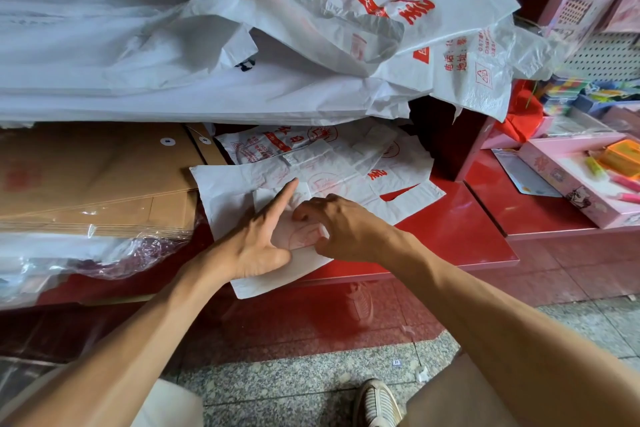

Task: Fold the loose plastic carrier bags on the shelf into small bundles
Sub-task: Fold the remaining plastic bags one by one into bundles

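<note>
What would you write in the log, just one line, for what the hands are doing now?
step: folding | left hand: fingers flat, pressing bag | right hand: pinching folded part | place: red shelf | loose bags: piled above

Bare red shelf (460, 218) right, envelope stack (93, 184) left (bag heap (311, 28) overhanging)

The right hand (341, 227) is hiding its own fingertips, curled under beside the folded bag (298, 218); their grip is staying unclear.
</note>
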The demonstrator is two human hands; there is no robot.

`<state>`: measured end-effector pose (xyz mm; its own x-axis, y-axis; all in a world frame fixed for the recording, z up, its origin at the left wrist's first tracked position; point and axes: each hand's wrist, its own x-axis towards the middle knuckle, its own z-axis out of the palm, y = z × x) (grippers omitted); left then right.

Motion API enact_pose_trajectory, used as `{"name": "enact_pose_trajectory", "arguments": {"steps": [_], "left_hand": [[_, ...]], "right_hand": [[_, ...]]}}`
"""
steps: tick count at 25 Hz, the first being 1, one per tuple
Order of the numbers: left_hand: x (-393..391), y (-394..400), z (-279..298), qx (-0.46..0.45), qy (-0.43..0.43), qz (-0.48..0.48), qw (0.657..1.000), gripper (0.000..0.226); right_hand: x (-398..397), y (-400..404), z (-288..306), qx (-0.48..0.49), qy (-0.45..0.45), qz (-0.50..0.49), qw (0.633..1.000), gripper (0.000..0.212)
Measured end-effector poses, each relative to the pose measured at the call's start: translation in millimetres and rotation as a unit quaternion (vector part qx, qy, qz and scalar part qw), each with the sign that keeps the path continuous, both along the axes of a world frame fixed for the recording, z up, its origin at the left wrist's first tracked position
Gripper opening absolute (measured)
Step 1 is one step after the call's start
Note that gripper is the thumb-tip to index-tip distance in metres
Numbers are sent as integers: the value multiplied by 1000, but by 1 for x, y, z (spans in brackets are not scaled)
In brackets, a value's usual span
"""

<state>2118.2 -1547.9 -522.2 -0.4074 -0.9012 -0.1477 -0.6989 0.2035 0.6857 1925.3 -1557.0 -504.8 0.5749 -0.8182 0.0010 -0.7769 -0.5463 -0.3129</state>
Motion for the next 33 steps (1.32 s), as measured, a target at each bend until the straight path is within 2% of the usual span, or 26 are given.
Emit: {"name": "enact_pose_trajectory", "arguments": {"steps": [3, 6, 7, 9, 11, 16, 20, 22, 24, 26, 28, 29, 31, 33], "left_hand": [[0, 1, 2, -19, -16, -6, 1000, 112], [7, 0, 6, -152, -116, 10, 982, 98], [9, 1, 7, -169, -146, 17, 975, 89], [11, 4, 9, -147, -161, 38, 975, 78], [15, 3, 6, -113, -134, 53, 983, 75], [24, -1, 4, -60, -116, 68, 989, 83], [23, -1, 2, -71, -105, 42, 991, 83], [24, -3, 2, -74, -79, 38, 993, 80], [23, -6, 2, -99, -41, 89, 990, 67], [21, -10, 2, -90, 32, 161, 982, 49], [18, -12, 2, -49, 79, 200, 975, 36], [16, -11, 1, -49, 62, 200, 977, 28], [13, -7, -2, -81, -29, 183, 979, 13], [8, -5, -6, -112, -86, 175, 974, 21]], "right_hand": [[2, 1, 1, -27, 29, 3, 999, 56], [4, 1, 2, 0, 44, -13, 999, 60], [5, 0, 1, -1, 38, -15, 999, 60], [7, -1, -1, -17, 25, -12, 999, 56], [12, -1, -1, -32, 26, -7, 999, 54], [19, -1, 0, -9, 53, -27, 998, 58], [28, 3, 0, -164, 93, -32, 982, 29], [28, 3, 0, -152, 51, -69, 985, 21], [24, -1, 0, -78, -61, -117, 988, 17], [15, -8, 1, 12, -178, -149, 973, 14], [8, -9, 2, 82, -242, -198, 946, 12], [6, -10, 1, 88, -231, -219, 944, 9], [7, -8, -4, 28, -107, -218, 970, 27], [12, -6, -6, 1, -7, -179, 984, 48]]}}
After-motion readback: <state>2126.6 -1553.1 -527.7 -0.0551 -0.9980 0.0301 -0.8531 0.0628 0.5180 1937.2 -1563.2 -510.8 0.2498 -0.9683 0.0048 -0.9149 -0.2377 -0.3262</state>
